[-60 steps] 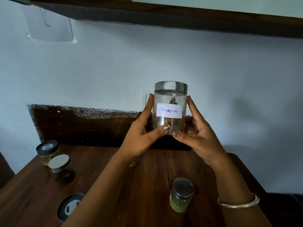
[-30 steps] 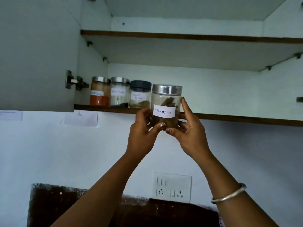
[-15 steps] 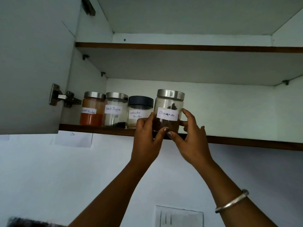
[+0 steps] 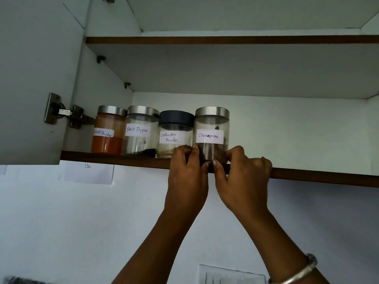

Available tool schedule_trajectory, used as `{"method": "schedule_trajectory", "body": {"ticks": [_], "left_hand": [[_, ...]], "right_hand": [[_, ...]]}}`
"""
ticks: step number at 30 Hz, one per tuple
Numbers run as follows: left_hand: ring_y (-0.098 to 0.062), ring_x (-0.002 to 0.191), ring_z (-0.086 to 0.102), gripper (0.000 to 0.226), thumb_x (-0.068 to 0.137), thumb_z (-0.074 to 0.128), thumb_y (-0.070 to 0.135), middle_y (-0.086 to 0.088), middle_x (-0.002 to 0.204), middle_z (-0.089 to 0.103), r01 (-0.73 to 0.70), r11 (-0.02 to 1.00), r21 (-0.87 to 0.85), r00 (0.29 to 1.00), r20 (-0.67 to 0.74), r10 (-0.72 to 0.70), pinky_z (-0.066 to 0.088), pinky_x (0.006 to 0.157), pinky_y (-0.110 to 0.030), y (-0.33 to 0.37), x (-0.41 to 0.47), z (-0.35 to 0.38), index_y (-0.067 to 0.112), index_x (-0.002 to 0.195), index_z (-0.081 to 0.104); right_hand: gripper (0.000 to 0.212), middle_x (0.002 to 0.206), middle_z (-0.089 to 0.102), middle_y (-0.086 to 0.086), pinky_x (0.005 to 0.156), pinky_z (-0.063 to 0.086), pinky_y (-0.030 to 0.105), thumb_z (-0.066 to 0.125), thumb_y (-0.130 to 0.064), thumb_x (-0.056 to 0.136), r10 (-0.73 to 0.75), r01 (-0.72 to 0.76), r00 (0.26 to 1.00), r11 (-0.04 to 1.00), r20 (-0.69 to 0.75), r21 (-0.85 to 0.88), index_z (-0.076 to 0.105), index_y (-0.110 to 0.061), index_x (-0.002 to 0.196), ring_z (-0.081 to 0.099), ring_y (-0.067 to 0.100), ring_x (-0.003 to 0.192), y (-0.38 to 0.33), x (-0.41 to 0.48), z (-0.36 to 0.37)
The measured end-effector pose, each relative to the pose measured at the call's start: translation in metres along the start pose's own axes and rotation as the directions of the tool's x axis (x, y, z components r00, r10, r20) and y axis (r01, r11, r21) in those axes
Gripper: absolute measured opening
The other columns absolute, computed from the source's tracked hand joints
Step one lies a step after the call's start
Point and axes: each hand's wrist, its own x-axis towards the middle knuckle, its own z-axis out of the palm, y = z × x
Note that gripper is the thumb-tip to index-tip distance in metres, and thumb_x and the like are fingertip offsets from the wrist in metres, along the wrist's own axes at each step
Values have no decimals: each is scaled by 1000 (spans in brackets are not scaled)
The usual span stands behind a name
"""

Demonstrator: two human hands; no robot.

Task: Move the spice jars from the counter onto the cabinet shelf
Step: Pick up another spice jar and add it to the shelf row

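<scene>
- the cinnamon jar (image 4: 212,130) stood upright on the shelf (image 4: 123,158), near its front edge.
- left hand (image 4: 187,175) and right hand (image 4: 244,181), reaching from below the shelf, pinched the jar's base with curled fingers.
- the jar lay just above both hands, equally near each.

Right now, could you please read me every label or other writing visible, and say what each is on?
"Black Pepper": label on the second jar from the left.
"Coriander Powder": label on the black-lidded jar.
"Cinnamon": label on the rightmost jar.
"Powder": label on the orange-powder jar; its first word is too blurred.
Wall paper: a small mark, unreadable.
</scene>
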Motion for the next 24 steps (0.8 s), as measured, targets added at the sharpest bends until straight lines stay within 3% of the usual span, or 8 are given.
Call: {"method": "schedule_trajectory", "body": {"ticks": [2, 6, 9, 15, 17, 19, 21, 24], "left_hand": [[-23, 106, 50, 34, 93, 52, 14, -10, 114, 48, 33, 999, -5, 999, 23, -32, 37, 84, -17, -1, 2, 0, 3, 125, 52], [-30, 105, 48, 25, 88, 51, 7, -17, 114, 51, 46, 999, 2, 998, 52, -46, 39, 85, -32, 3, 3, 1, 5, 113, 56], [-16, 95, 56, 7, 96, 47, 25, -2, 104, 55, 179, 970, -165, 984, 16, -179, 44, 75, -23, 7, 4, 3, 22, 97, 53], [-12, 86, 60, 19, 95, 43, 44, 0, 97, 57, 205, 976, -73, 979, 33, -204, 52, 78, -36, 2, 7, 6, 30, 83, 48], [-15, 94, 59, 14, 96, 43, 40, 3, 100, 55, 162, 986, -41, 985, 58, -160, 51, 84, -37, 4, 5, 1, 30, 88, 49], [-19, 109, 52, 15, 97, 45, 25, 1, 114, 50, 150, 987, -63, 975, 176, -137, 46, 91, -31, 6, 2, -7, 25, 110, 51], [-25, 124, 38, 44, 93, 48, 14, -10, 135, 38, 5, 996, 92, 961, 276, -30, 38, 100, -31, 8, -3, -16, 12, 136, 40], [-29, 137, 24, 63, 95, 47, 20, -14, 151, 20, -70, 979, 190, 910, 414, -16, 31, 110, -36, 18, -13, -29, 10, 148, 16]], "right_hand": [[32, 91, 68, 3, 99, 31, 45, 48, -45, 90, 0, 1, 1000, 999, 10, -44, 53, -17, 104, 60, 28, 91, 0, 0, 2], [31, 93, 68, 5, 94, 31, 44, 43, -43, 91, -17, 20, 1000, 994, 24, -108, 53, -16, 103, 57, 28, 91, 0, -1, 3], [30, 91, 68, 7, 94, 32, 45, 44, -41, 92, -26, 28, 999, 992, 23, -124, 55, -14, 99, 56, 29, 90, 1, -3, 3], [34, 91, 66, 10, 95, 31, 46, 44, -41, 92, -39, 45, 998, 985, 40, -166, 57, -10, 94, 53, 30, 91, -1, -7, 2], [37, 101, 65, 10, 102, 28, 48, 43, -44, 91, -43, 56, 996, 985, 81, -162, 56, -11, 101, 52, 31, 99, -1, -9, -1], [45, 125, 56, 11, 112, 15, 48, 42, -47, 90, -60, 81, 990, 982, 126, -168, 51, -13, 119, 44, 31, 119, 2, -12, -3], [68, 153, 24, 11, 114, -5, 47, 43, -50, 89, -67, 103, 978, 979, 196, -178, 25, -13, 143, 17, 31, 141, 5, -19, -4], [86, 157, -13, 10, 110, -14, 46, 43, -52, 89, -60, 105, 961, 982, 271, -154, -8, -15, 148, -16, 29, 143, 4, -32, -7]]}}
